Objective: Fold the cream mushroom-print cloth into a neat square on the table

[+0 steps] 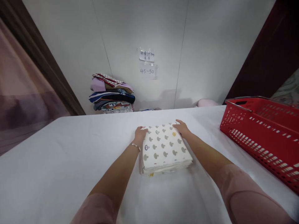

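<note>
A folded white cloth (164,149) printed with grey mushroom shapes lies on the white table (58,161) in front of me. My left hand (140,133) grips its far left corner, fingers curled over the edge; a thin bracelet sits on that wrist. My right hand (182,128) holds the far right corner, fingers bent onto the cloth. Both forearms reach forward along the cloth's sides, in pink sleeves.
A red plastic basket (263,137) stands at the table's right edge. Behind the table's far edge, a stack of folded clothes (112,95) leans by the white wall, under two paper notes (147,63). A pink item (206,102) lies farther right.
</note>
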{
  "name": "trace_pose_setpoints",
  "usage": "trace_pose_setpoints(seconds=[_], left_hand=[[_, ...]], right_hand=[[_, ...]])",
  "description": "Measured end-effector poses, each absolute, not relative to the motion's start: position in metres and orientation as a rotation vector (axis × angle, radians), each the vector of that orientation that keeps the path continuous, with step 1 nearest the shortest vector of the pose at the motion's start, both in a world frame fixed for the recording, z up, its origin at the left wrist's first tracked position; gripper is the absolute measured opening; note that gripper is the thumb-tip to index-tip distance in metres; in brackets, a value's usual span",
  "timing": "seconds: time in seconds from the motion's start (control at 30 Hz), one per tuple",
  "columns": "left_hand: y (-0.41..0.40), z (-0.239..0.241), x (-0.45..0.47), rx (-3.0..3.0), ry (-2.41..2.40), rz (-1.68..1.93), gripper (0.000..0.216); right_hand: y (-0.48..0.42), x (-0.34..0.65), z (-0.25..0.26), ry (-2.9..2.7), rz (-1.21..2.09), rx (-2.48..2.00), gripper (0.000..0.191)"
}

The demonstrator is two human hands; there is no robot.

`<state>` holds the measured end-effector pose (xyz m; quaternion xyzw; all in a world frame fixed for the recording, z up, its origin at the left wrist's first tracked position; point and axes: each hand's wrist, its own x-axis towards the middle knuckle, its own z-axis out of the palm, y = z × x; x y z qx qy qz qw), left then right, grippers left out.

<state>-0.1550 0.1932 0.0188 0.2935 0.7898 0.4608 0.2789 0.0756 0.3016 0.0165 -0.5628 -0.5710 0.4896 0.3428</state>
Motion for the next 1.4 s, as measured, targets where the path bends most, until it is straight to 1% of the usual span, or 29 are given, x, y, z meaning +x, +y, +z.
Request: trace_pose_setpoints(seconds=[0.13,0.23,0.4,0.5,0.63,0.8,0.93,1.0,1.1,1.17,1.23,1.33,1.4], left_hand=[[0.205,0.015,-0.160,0.796,2.181,1.238,0.051],[0.210,0.015,-0.163,0.805,2.186,1.217,0.048],[0.204,0.016,-0.165,0.799,2.115,1.204,0.058],[0.189,0.016,-0.165,0.810,2.055,1.208,0.067],[0.157,0.016,-0.159,0.825,1.963,1.160,0.072],[0.110,0.014,-0.142,0.924,1.921,1.091,0.070],[0.084,0.012,-0.127,1.011,1.978,1.070,0.065],[0.076,0.011,-0.123,1.055,1.992,1.060,0.066],[0.068,0.011,-0.118,1.104,2.048,1.054,0.064],[0.062,0.011,-0.116,1.190,2.108,1.084,0.055],[0.054,0.011,-0.113,1.361,2.143,1.164,0.043],[0.040,0.012,-0.104,1.678,2.084,1.285,0.025],[0.033,0.014,-0.095,1.879,2.011,1.271,0.018]], right_hand=[[0.311,0.069,0.008,-1.472,1.191,-1.512,0.060],[0.311,0.068,0.008,-1.490,1.176,-1.541,0.062],[0.297,0.081,0.020,-1.520,1.270,-1.549,0.066],[0.281,0.096,0.027,-1.532,1.391,-1.529,0.067],[0.248,0.123,0.030,-1.572,1.539,-1.526,0.072],[0.203,0.153,0.029,-1.647,1.509,-1.533,0.078],[0.175,0.163,0.025,-1.737,1.365,-1.539,0.081],[0.165,0.164,0.022,-1.846,1.212,-1.563,0.075],[0.153,0.168,0.017,-2.074,0.816,-1.571,0.060],[0.147,0.171,0.015,-2.173,0.566,-1.497,0.053],[0.141,0.174,0.014,-2.205,0.403,-1.340,0.046],[0.134,0.172,0.017,-2.217,0.287,-1.041,0.034],[0.131,0.165,0.020,-2.264,0.279,-0.892,0.027]])
